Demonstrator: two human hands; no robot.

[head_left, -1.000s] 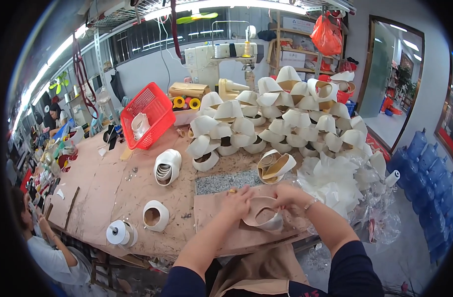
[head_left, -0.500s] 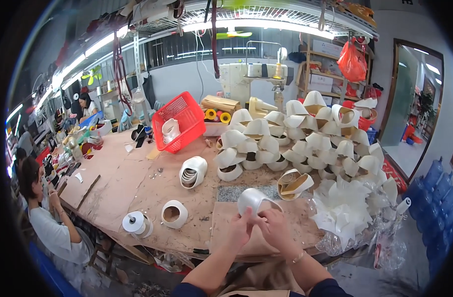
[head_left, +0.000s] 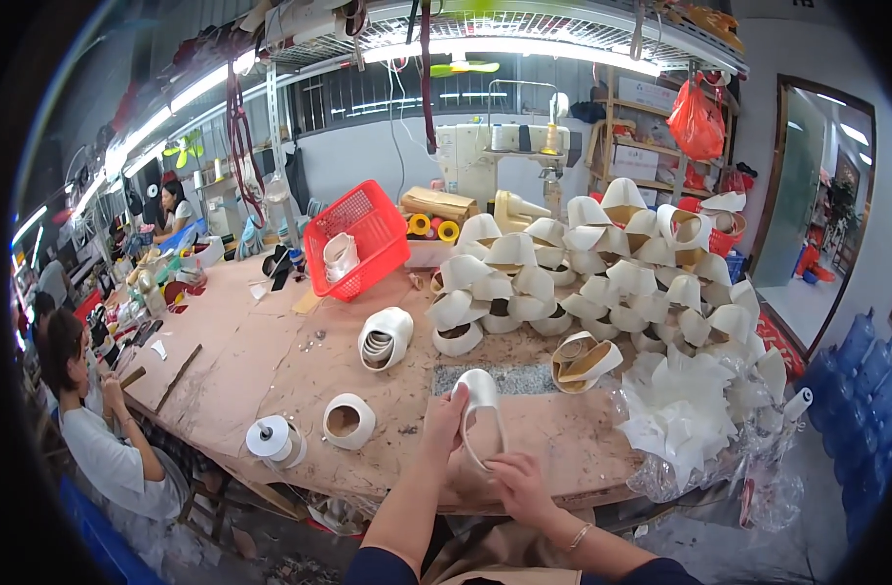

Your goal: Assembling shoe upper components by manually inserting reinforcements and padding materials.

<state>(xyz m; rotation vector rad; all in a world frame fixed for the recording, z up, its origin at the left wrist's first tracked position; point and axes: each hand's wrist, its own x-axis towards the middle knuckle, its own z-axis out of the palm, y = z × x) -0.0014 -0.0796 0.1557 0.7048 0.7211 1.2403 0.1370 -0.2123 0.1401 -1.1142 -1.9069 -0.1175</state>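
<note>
A glossy white shoe upper point(head_left: 479, 389) is held up over the near edge of the table, its wide opening turned toward me. My left hand point(head_left: 445, 425) grips its left side, thumb near the rounded toe. At the lower right end of the opening, my right hand point(head_left: 520, 485) pinches the edge with closed fingers. Left of my hands, another white upper point(head_left: 364, 416) rests on the table beside a spool of white thread point(head_left: 274, 443). Nested uppers point(head_left: 386, 338) lie farther back, and an upper with a tan lining point(head_left: 586, 362) sits right of the grey stone slab point(head_left: 543, 377).
Many white uppers point(head_left: 631, 278) are heaped at the back right. Closer in lie white pieces point(head_left: 675, 409) in clear plastic. A tilted red basket point(head_left: 368, 255) stands behind, before a sewing machine point(head_left: 465, 161). At far left a co-worker point(head_left: 115, 448) sits; blue water bottles point(head_left: 860, 390) stand right.
My hands have moved apart and turned the upper, so its opening now faces me. My left hand has shifted left and up its side; my right hand has moved lower.
</note>
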